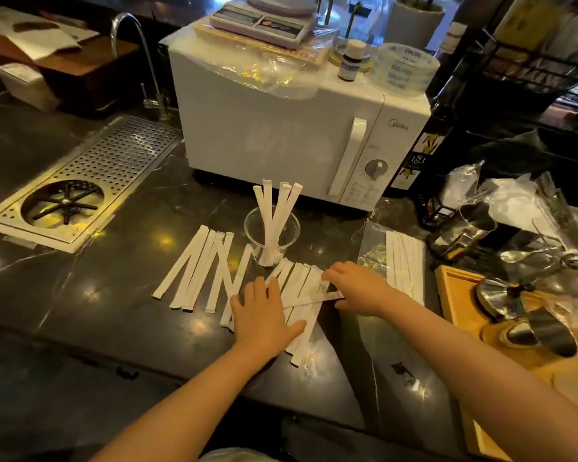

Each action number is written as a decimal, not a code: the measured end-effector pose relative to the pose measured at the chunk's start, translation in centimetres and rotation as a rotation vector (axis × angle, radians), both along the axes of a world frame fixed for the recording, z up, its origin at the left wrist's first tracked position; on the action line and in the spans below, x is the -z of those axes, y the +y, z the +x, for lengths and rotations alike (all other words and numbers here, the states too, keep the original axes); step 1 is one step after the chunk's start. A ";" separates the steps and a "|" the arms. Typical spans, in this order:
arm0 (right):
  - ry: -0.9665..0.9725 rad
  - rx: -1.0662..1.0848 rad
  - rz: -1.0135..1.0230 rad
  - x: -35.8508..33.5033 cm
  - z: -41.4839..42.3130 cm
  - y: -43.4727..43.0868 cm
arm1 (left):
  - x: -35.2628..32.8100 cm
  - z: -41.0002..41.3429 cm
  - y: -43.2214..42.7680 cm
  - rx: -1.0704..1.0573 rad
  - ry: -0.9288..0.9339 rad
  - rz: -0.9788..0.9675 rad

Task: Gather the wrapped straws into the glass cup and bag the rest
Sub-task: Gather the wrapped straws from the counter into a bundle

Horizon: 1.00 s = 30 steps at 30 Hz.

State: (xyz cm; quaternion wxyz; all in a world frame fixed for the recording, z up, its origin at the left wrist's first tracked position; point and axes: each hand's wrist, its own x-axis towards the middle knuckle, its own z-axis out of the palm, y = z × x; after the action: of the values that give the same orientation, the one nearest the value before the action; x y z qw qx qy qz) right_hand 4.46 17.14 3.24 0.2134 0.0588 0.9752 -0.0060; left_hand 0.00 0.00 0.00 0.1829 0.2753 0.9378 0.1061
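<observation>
A clear glass cup (272,235) stands on the dark counter before the microwave, with several white wrapped straws (274,208) upright in it. More wrapped straws (197,266) lie fanned out flat to its left and in front. My left hand (264,316) lies flat, fingers spread, on the straws near the counter's front. My right hand (357,288) rests on the right end of the pile, its fingers pinching one straw (317,300) that lies crosswise. A clear plastic bag (397,258) holding more white straws lies to the right.
A white microwave (297,135) stands behind the cup. A perforated metal rinser tray (90,175) is set in the counter at left. At right are a wooden tray (454,301) with metal jiggers, a steel pitcher (464,231), spoons and crumpled plastic bags.
</observation>
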 end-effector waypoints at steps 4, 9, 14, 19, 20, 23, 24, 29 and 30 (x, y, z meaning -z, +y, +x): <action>-0.014 -0.071 0.081 0.4 -0.5 0.2 | 0.1 0.5 0.6 0.110 0.120 0.004; -0.020 -0.130 0.112 0.7 -1.0 0.1 | 0.3 0.9 1.4 0.118 0.118 -0.035; -0.044 -0.217 0.131 0.8 -1.3 -0.2 | 0.5 1.3 1.6 0.109 0.126 -0.049; 0.009 -0.365 0.115 0.8 -1.7 -0.3 | 0.4 2.0 1.4 0.086 0.134 -0.026; 0.026 -0.398 0.099 0.9 -1.9 -0.4 | 0.4 2.1 1.3 0.068 0.128 -0.012; 0.079 -0.503 0.070 0.9 -2.2 -1.0 | 0.5 2.3 0.9 0.011 0.097 -0.006; 0.079 -0.520 0.057 0.9 -2.3 -1.1 | 0.5 2.3 0.7 -0.005 0.083 -0.023; -0.035 -0.562 0.059 0.5 -3.0 -2.0 | 0.7 1.8 0.1 -0.077 0.071 -0.124; -0.058 -0.577 0.075 0.5 -3.1 -2.2 | 0.6 1.7 0.1 -0.080 0.071 -0.140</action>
State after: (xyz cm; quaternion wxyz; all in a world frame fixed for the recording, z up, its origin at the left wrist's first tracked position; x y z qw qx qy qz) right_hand 1.34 14.95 2.79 0.2316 -0.2131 0.9447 0.0925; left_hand 1.66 0.07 -0.62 0.1637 0.2280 0.9591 0.0378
